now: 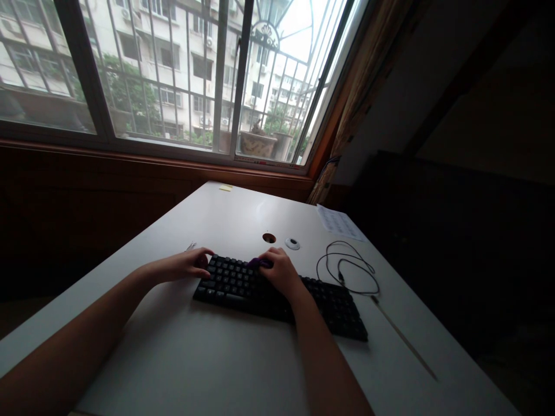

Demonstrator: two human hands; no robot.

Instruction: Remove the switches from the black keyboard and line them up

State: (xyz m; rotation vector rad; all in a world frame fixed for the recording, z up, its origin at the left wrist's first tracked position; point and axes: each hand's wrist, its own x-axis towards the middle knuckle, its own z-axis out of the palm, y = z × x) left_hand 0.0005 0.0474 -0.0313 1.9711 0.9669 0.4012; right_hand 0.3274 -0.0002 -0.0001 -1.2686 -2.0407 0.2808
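Observation:
A black keyboard [234, 279] lies slantwise on the white table. My left hand [193, 264] grips its left end, thumb toward the near side and index finger at the far corner. Above the middle keys, my right hand [280, 271] is closed around a small purple tool [259, 263]. The tool's tip points left over the upper rows of keys; its exact kind is not clear, since the fingers cover part of it. My right wrist and forearm hide some keys to the right of the middle.
On the white table [186, 358], a coiled black cable [342, 277] and a thin stick-like brush [405, 338] lie to the right. Beyond the keyboard are a round hole [269, 238], a ring-shaped cover [292, 244], printed paper [340, 222] and a yellow note [225, 188]. A barred window stands behind.

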